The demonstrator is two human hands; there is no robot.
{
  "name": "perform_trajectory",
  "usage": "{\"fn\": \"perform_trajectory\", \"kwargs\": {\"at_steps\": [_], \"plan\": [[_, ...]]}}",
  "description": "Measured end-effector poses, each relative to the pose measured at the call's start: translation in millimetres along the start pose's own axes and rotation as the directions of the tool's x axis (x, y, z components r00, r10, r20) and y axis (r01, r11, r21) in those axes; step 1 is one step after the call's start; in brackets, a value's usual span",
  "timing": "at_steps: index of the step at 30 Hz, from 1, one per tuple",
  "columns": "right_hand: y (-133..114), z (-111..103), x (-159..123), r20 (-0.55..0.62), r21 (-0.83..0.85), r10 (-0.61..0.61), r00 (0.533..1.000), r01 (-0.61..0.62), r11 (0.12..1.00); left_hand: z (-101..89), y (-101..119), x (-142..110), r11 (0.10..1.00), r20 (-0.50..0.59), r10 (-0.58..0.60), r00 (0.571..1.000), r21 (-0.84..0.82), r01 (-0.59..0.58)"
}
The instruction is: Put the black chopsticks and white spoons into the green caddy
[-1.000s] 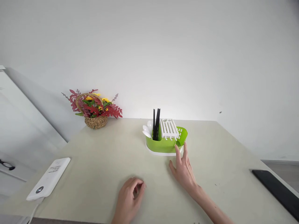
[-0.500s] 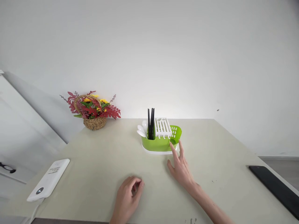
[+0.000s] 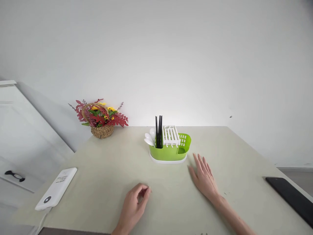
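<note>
My right hand [image 3: 204, 178] is open, its fingers stretched out over the table just right of a green cutlery holder [image 3: 163, 154] and apart from it. Black chopsticks [image 3: 158, 132] stand upright in the holder, with white spoons [image 3: 149, 137] leaning at its left end. A white slotted rack [image 3: 171, 135] with small hooks sits across its middle, and the holder stands on a white base tray [image 3: 168, 162]. Nearer the front edge, my left hand [image 3: 133, 205] rests with curled fingers, thumb and forefinger tips together, nothing visible in them.
At the back left stands a wicker basket [image 3: 102, 132] of red and yellow flowers [image 3: 97, 114]. A white power bank [image 3: 56, 188] with a cable [image 3: 42, 220] lies at the left edge, and a black phone-like slab [image 3: 290, 199] at the right. Behind the table is a wall.
My right hand has drawn away from the holder's right end, to the right and slightly nearer, its fingers now flatter. My left hand stays put. The view has shifted slightly.
</note>
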State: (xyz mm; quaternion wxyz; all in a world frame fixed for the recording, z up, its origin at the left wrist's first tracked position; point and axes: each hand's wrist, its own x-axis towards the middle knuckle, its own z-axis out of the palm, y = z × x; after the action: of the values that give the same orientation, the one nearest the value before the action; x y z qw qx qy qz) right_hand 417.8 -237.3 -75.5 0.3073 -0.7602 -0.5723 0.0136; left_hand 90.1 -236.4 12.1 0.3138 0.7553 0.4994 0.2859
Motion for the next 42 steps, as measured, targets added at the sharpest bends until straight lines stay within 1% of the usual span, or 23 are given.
{"fn": "perform_trajectory", "kwargs": {"at_steps": [2,4,6,8,10,13,14,15,16,17,19,21,23,25,27,31,35,39,42], "plan": [[-1.0,1.5,0.1,0.016,-0.032,-0.01,1.0,0.01,0.999,-8.0,10.8,10.0,0.999,-0.033,-0.015,0.999,-0.05,0.013],[-1.7,2.1,0.7,0.017,-0.052,-0.018,1.0,0.018,0.998,-17.8,25.2,25.0,0.996,-0.107,-0.023,0.994,-0.091,0.013],[-1.3,2.7,1.4,0.013,-0.06,-0.027,1.0,0.027,0.998,-28.0,42.0,45.6,0.991,-0.199,-0.007,0.98,-0.13,-0.019],[-0.1,3.7,1.9,0.013,-0.064,-0.031,0.999,0.031,0.997,-36.8,58.5,72.4,0.985,-0.298,0.029,0.954,-0.155,-0.078],[1.0,5.2,2.2,0.017,-0.07,-0.024,1.0,0.025,0.997,-42.9,71.9,105.3,0.982,-0.383,0.074,0.921,-0.134,-0.135],[2.2,7.8,2.5,0.013,-0.072,-0.017,1.0,0.018,0.997,-46.4,83.4,162.5,0.972,-0.46,0.157,0.874,-0.085,-0.219],[2.6,8.8,2.6,0.009,-0.07,-0.019,1.0,0.02,0.997,-46.5,85.4,181.9,0.968,-0.457,0.184,0.87,-0.07,-0.242],[2.9,9.7,2.7,0.002,-0.067,-0.022,1.0,0.022,0.997,-46.4,87.2,200.4,0.966,-0.443,0.191,0.876,-0.071,-0.247],[3.2,10.7,2.9,-0.004,-0.065,-0.026,1.0,0.026,0.998,-46.4,89.0,217.6,0.968,-0.422,0.174,0.89,-0.091,-0.232],[3.4,11.5,3.1,-0.008,-0.065,-0.029,1.0,0.029,0.997,-46.6,91.0,232.9,0.973,-0.38,0.145,0.914,-0.113,-0.202],[3.6,12.8,3.6,-0.013,-0.069,-0.032,0.999,0.031,0.997,-47.4,96.0,257.7,0.986,-0.26,0.049,0.964,-0.14,-0.088],[3.3,13.4,4.1,-0.013,-0.072,-0.034,0.999,0.033,0.997,-48.2,101.5,275.0,0.99,-0.142,-0.039,0.989,-0.136,0.02],[2.6,13.1,4.6,-0.011,-0.07,-0.037,0.999,0.036,0.997,-47.5,105.7,286.9,0.989,-0.026,-0.047,0.999,-0.139,0.043],[1.7,12.3,5.0,-0.008,-0.072,-0.039,0.999,0.039,0.997,-44.7,107.1,295.2,0.983,0.073,0.01,0.997,-0.183,0.004],[0.7,11.3,5.4,-0.007,-0.088,-0.043,0.999,0.042,0.995,-40.4,105.8,301.3,0.968,0.113,0.062,0.992,-0.251,-0.032],[-0.8,9.2,5.9,0.002,-0.136,-0.057,0.998,0.057,0.989,-32.2,97.9,308.4,0.944,0.099,0.096,0.99,-0.324,-0.059],[-2.7,6.6,6.3,0.046,-0.166,-0.037,0.998,0.044,0.985,-29.3,91.5,309.7,0.924,0.095,0.11,0.989,-0.375,-0.066],[-4.4,4.5,6.4,0.081,-0.179,-0.015,0.997,0.029,0.983,-33.7,94.0,308.4,0.902,0.077,0.104,0.992,-0.428,-0.061],[-4.7,4.2,6.1,0.096,-0.177,-0.009,0.995,0.026,0.984,-44.0,101.6,310.3,0.889,0.03,0.083,0.996,-0.453,-0.06]]}}
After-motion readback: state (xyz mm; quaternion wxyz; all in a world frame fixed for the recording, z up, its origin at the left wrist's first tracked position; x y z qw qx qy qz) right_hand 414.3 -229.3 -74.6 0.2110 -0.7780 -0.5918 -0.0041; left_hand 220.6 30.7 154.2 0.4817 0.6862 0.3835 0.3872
